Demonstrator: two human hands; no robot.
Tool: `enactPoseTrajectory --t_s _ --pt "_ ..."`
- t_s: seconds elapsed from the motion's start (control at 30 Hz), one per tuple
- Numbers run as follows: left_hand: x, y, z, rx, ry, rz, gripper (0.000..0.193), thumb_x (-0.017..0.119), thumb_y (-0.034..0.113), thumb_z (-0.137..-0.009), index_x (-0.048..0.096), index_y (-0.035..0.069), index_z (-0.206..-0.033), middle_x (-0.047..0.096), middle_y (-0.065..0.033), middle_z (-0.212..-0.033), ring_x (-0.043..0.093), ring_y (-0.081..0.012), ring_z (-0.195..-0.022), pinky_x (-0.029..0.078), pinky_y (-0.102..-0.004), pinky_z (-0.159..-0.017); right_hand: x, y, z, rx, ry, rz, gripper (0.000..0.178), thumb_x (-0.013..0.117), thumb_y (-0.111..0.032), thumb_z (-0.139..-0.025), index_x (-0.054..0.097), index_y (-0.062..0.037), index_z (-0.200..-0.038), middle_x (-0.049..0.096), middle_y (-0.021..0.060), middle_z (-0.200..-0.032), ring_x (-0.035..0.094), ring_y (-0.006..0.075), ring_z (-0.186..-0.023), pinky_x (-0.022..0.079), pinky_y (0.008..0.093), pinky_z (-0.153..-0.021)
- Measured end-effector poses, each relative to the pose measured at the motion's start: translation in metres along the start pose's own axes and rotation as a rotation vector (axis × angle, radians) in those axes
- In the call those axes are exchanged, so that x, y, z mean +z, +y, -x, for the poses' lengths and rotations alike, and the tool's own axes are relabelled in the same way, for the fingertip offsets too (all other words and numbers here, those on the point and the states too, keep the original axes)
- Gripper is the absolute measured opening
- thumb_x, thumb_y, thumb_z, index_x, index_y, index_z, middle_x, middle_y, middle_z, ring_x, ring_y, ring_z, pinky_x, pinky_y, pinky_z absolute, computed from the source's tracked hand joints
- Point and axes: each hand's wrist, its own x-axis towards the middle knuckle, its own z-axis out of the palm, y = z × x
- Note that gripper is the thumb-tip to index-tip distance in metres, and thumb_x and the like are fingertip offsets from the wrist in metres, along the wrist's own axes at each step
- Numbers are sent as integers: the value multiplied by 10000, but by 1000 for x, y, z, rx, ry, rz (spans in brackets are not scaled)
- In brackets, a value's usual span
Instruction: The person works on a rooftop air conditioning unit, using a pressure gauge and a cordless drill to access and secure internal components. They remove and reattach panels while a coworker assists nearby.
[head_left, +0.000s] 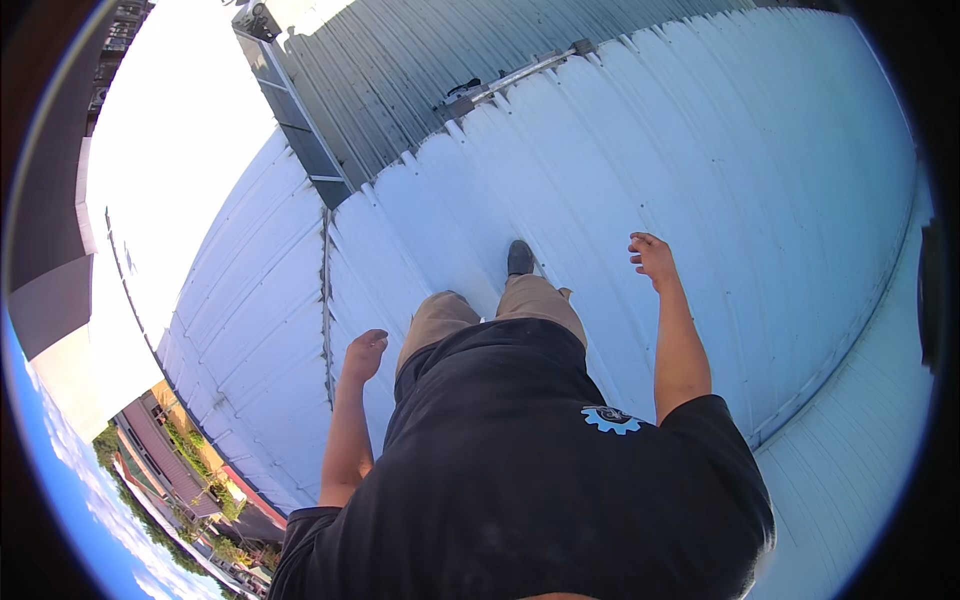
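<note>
Nearest to us is our black T-shirt (500,470), with a light-blue gear emblem (610,420) on the chest. Below its hem we see our tan trousers (540,300) and one dark shoe (520,258), planted on the white ribbed roof (600,190). That roof lies under us and spreads out ahead and to both sides of our hands.

Our left hand (367,353) hangs beside the left thigh, fingers loosely bent and released. Our right hand (653,258) is held out farther forward, over the white panels, its fingers parted and also released; both look apart from the roof.

To our left, a dark, ragged seam (326,300) runs along the sheeting. Farther ahead, a slim metal rail (530,75) lies near the white roof's edge, and a strip of dark framed panels (300,130) slants beside a grey corrugated roof (400,80). Far off at lower left we see houses (170,455), greenery and blue sky (85,490) streaked with cloud.
</note>
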Motion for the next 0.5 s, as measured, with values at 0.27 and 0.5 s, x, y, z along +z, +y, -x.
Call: enactPoseTrajectory --t_s 0.27,0.5 --pt "-28 70 -54 -20 207 180 320 629 193 -909 707 15 -1163 729 -89 -977 656 -165 -856 523 -317 -823 23 101 -7 245 -124 159 344 617 -295 -919 668 -123 -1212 689 57 -987 678 242 -819 569 445 -698" --pt "71 -38 -44 -298 -52 414 303 642 137 -877 705 2 -1140 724 -97 -933 655 -194 -751 527 -313 -628 -13 160 9 211 -165 311 365 586 -301 -956 644 -90 -1248 702 98 -1077 703 293 -927 579 492 -773"
